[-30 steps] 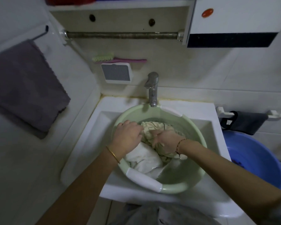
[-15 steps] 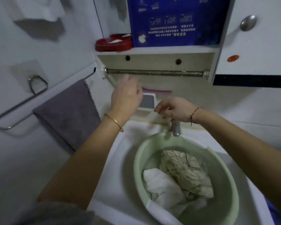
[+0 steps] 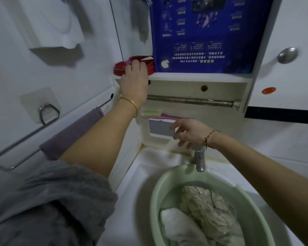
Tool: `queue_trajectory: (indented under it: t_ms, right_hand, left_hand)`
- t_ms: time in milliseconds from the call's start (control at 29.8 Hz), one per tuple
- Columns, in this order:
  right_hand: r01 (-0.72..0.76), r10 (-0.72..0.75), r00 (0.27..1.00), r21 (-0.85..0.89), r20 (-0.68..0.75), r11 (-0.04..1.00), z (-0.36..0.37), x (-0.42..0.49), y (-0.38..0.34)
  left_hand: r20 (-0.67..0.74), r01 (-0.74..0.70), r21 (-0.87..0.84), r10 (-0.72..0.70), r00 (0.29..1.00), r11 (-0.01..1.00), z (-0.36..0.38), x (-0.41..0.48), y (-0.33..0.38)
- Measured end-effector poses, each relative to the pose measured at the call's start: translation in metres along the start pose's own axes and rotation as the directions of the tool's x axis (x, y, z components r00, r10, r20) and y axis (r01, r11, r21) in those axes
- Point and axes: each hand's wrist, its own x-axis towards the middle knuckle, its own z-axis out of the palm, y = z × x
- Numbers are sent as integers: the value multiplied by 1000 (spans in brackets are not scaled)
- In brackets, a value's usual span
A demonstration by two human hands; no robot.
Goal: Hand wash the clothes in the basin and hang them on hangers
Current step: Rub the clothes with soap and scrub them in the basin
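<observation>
The left hand [image 3: 134, 80] reaches up to the shelf, its fingers straight and close together over a glossy red dish [image 3: 118, 66]; whether they touch it is hard to tell. The right hand [image 3: 190, 133] hovers above the metal tap [image 3: 199, 159], fingers loosely spread and holding nothing. Below, a round pale-green plastic basin [image 3: 154, 197] sits in the white sink [image 3: 137, 176], holding water and the clothes [image 3: 208, 208]: one crumpled, patterned beige piece beside a smooth white one. A bristly green brush [image 3: 151, 113] lies near the left wrist.
</observation>
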Motion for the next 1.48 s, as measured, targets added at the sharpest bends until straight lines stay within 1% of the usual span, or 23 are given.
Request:
queue_trajectory:
  t_ms: [134,202,269,336,437,538,638,706,773,874,907,1008,1042,1109,1176,1277,1344,1445,1479]
  right_hand:
    - [-5,5,1000,15,-8,1000,2,4,2]
    - [-12,13,1000,48,-18,999,2,5,1]
    - [-10,16,999,134,-45,991,1,7,0]
    - [13,13,996,299,-83,954,-2,8,-5]
    - [62,27,989,570,-146,820,-8,11,-14]
    - [71,52,991,801,-126,595,-11,16,-19]
    - [70,40,995,923,-91,378,-10,13,-25]
    - [78,16,996,950,-87,303,-8,10,-23]
    - [75,16,996,949,-84,305,-4,1,-14]
    - [71,106,987,922,-119,380,7,-18,16]
    - [73,136,981,917,-136,391,11,-25,30]
    - [83,239,955,930,-177,359,28,-49,73]
    - [87,294,936,935,-194,343,34,-57,87]
    - [118,435,867,947,-245,298,45,-72,115]
    - [175,550,784,953,-287,247,52,-90,142]
    - [228,685,664,954,-299,196,52,-114,180]
    - [230,757,582,953,-296,195,52,-125,197]
    - [176,854,447,962,-267,209,54,-125,220]
    - [169,871,419,965,-255,202,55,-122,225]
  left_hand:
    - [-26,-10,-10,10,1000,1000,-3,4,-1]
    - [-47,-24,-17,23,999,1000,-4,3,-2]
    - [-87,-34,-24,32,996,999,-5,-2,-4]
    - [-137,-45,-40,39,990,998,-7,-10,-6]
    - [-250,-83,-68,63,966,994,-14,-28,-5]
    - [-339,-144,-96,104,935,985,-19,-54,3]
    - [-377,-230,-104,175,910,968,-23,-87,17]
    - [-375,-300,-114,239,896,947,-21,-111,28]
    - [-372,-371,-130,302,878,920,-17,-137,39]
    - [-367,-458,-181,372,853,870,-9,-171,52]
    - [-348,-483,-199,399,848,853,-7,-181,57]
    - [-313,-568,-235,492,813,789,1,-205,73]
    - [-310,-599,-254,523,794,759,4,-212,80]
    - [-283,-641,-313,575,768,701,16,-225,94]
    - [-193,-620,-403,599,777,674,30,-237,107]
    - [-59,-539,-506,596,801,673,48,-250,119]
    - [2,-521,-538,619,785,663,56,-256,125]
    - [98,-500,-547,644,759,672,68,-264,131]
    - [134,-486,-546,644,753,682,73,-266,133]
